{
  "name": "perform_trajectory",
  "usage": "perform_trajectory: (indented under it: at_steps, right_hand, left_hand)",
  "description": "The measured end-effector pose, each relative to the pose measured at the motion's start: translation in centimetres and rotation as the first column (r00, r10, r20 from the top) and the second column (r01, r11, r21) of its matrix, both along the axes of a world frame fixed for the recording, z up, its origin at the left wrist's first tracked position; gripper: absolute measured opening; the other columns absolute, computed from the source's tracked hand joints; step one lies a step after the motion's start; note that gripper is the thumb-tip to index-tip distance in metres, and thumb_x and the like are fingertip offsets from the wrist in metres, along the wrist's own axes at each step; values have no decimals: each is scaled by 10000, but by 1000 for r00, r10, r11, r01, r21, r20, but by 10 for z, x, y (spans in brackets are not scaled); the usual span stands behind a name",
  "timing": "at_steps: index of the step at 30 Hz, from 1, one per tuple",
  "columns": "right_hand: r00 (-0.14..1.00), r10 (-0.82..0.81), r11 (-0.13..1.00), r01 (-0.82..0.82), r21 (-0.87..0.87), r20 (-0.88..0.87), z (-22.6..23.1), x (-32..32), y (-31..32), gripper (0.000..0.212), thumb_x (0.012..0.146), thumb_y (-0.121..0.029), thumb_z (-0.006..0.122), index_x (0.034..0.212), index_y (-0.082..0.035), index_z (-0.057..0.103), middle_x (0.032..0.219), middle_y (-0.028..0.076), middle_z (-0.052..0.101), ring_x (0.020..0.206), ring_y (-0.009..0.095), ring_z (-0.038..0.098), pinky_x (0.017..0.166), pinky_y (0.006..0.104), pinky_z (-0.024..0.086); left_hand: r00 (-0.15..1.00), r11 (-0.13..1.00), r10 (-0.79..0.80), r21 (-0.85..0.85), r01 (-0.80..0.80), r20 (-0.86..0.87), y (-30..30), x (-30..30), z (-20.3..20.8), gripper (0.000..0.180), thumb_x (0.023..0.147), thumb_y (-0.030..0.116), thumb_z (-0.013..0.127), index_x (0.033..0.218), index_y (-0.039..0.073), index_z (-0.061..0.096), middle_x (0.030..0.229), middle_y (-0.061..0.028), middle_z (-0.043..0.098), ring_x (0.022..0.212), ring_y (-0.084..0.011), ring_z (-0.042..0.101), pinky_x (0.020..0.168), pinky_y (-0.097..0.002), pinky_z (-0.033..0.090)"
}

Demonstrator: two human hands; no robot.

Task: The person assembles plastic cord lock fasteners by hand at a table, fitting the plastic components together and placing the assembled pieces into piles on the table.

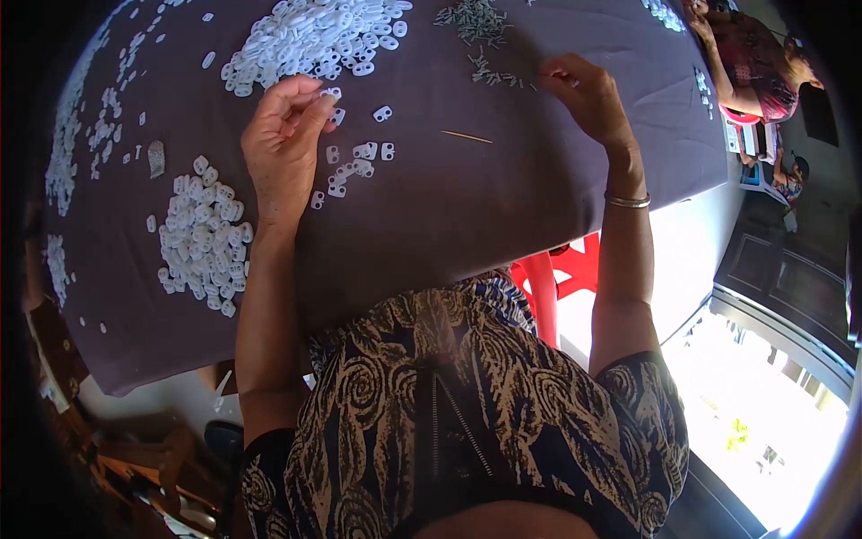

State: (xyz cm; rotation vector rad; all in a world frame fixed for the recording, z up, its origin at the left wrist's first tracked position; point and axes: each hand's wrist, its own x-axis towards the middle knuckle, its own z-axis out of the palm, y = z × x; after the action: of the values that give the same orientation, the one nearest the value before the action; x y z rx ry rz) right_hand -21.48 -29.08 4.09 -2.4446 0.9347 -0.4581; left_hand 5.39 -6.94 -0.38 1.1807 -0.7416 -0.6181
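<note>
White two-holed plastic clip [334, 92] sits pinched at my left hand [283, 144] fingertips; right hand [588, 94] fingers, closed together, touch small grey metal pins [501, 79] lying just leftward on the bench [467, 216].

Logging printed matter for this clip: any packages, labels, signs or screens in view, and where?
None that I can tell. The dark cloth holds only loose white plastic pieces, small grey pins and a thin stick. The clutter by the other person at upper right is too small to identify.
</note>
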Motion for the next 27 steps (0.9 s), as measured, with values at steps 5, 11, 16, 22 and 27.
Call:
perform_trajectory:
  at_steps: [5, 11, 16, 22, 27]
  right_hand:
    - [982, 77, 997, -75, 15, -171, -4, 9, -1, 137, 839, -133, 658, 936, -37, 645, 786, 68, 651, 739, 119, 615, 685, 279, 492]
    - [995, 38, 996, -45, 78, 89, 6, 23, -6, 69, 858, -103, 632, 877, -38, 628, 736, 0, 605, 631, 67, 507, 575, 236, 432]
    - [908, 97, 884, -267, 384, 407, 23, 109, 60, 47, 886, -45, 591, 894, -36, 637, 768, -13, 609, 630, 35, 465, 550, 185, 381]
    - [856, 194, 693, -465, 551, 479, -5, 162, 70, 106, 894, -70, 602, 971, -28, 663, 816, 1, 646, 631, 38, 468, 554, 185, 388]
    - [857, 203, 692, -468, 550, 473, -17, 172, 74, 147, 889, -158, 639, 968, -46, 692, 739, -33, 618, 650, 27, 510, 549, 181, 427]
  left_hand:
    - [1000, 1000, -2, 4, 2, -12, 0, 1, -3, 190, 842, -9, 664, 1022, 2, 605, 882, -36, 629, 759, -70, 587, 655, -214, 504]
    - [998, 1000, -18, -27, 17, -55, -5, -5, 0, 196, 826, -3, 676, 1006, 15, 601, 826, -32, 629, 727, -73, 594, 617, -215, 507]
    - [997, 999, -22, -27, 20, -70, -1, -5, 1, 192, 817, -15, 675, 992, 18, 603, 827, -37, 631, 719, -83, 600, 609, -218, 507]
    - [997, 1000, 8, 20, -6, -73, -3, -4, 5, 187, 812, -25, 665, 983, 2, 594, 825, -58, 627, 705, -87, 598, 608, -220, 509]
    - [998, 994, 41, 103, -36, -42, -2, -1, 3, 232, 814, -1, 664, 1030, 6, 581, 822, -60, 639, 689, -79, 587, 604, -221, 507]
